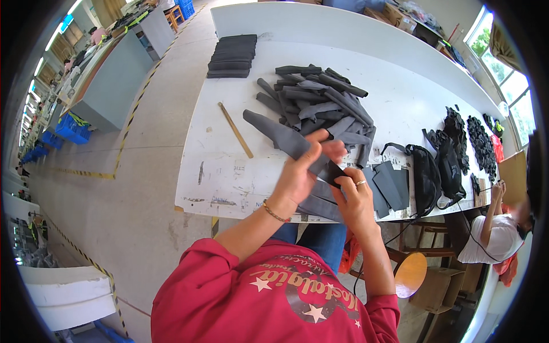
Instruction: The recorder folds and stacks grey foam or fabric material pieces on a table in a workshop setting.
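A long dark-grey fabric sleeve slants over the table's front part, its far end pointing up and left. My left hand has it between the thumb and the fingers, which are partly blurred. At the near end of the sleeve, my right hand, with a ring on one finger, pinches a small black flat piece. Whether that piece sits inside the sleeve is hard to tell. Under my hands, more grey fabric pieces lie flat at the table edge.
Beyond my hands is a heap of grey sleeves; a neat stack lies far left. A wooden stick rests on the white table. Flat grey panels and black bags are right. Another person sits farther right.
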`<action>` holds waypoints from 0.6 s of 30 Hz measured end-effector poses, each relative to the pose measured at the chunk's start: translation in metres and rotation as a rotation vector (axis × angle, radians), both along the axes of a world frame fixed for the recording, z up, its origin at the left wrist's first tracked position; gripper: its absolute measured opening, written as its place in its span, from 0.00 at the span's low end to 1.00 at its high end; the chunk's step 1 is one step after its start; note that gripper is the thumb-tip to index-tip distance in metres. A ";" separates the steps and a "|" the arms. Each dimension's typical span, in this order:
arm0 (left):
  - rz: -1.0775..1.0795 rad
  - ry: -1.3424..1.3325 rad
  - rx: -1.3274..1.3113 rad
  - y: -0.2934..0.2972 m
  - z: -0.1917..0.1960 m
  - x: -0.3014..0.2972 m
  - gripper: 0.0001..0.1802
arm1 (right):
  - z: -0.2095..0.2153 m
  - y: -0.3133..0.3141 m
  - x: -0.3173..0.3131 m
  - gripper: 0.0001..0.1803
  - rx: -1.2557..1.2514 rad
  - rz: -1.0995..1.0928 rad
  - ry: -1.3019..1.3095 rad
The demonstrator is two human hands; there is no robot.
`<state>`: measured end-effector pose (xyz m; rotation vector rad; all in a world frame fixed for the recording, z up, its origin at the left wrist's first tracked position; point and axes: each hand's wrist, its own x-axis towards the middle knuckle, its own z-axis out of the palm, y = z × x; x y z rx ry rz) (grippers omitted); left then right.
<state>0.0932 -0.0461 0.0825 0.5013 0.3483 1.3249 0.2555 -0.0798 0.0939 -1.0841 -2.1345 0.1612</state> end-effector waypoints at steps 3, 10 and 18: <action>0.276 0.035 0.021 0.014 0.021 -0.019 0.16 | 0.003 0.002 0.007 0.11 0.100 0.022 0.009; 0.384 0.079 -0.027 0.025 0.027 -0.013 0.16 | -0.013 -0.006 0.014 0.13 0.155 -0.029 0.039; 0.327 0.021 -0.057 0.019 0.014 0.008 0.15 | -0.006 0.007 0.007 0.13 0.243 0.051 0.045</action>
